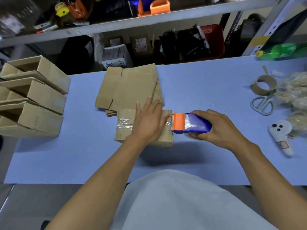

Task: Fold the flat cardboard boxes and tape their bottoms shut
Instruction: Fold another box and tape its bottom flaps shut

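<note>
A folded cardboard box (123, 130) stands bottom-up in the middle of the blue table (83, 160), with a strip of clear tape across its closed flaps. My left hand (148, 121) lies flat on top of the box, fingers spread, pressing on the tape. At the box's right edge is a blue and orange tape dispenser (191, 123), which my right hand (214, 128) grips; its orange blade end touches the box's edge. Behind the box lies a stack of flat cardboard boxes (127, 87).
Several folded boxes (33, 97) lie on their sides at the table's left. At the right are an empty tape core (263, 84), scissors (262, 105), a white handheld device (280, 135), straw-like packing material (295, 95) and a green bottle (282, 50). Shelves full of clutter stand behind the table.
</note>
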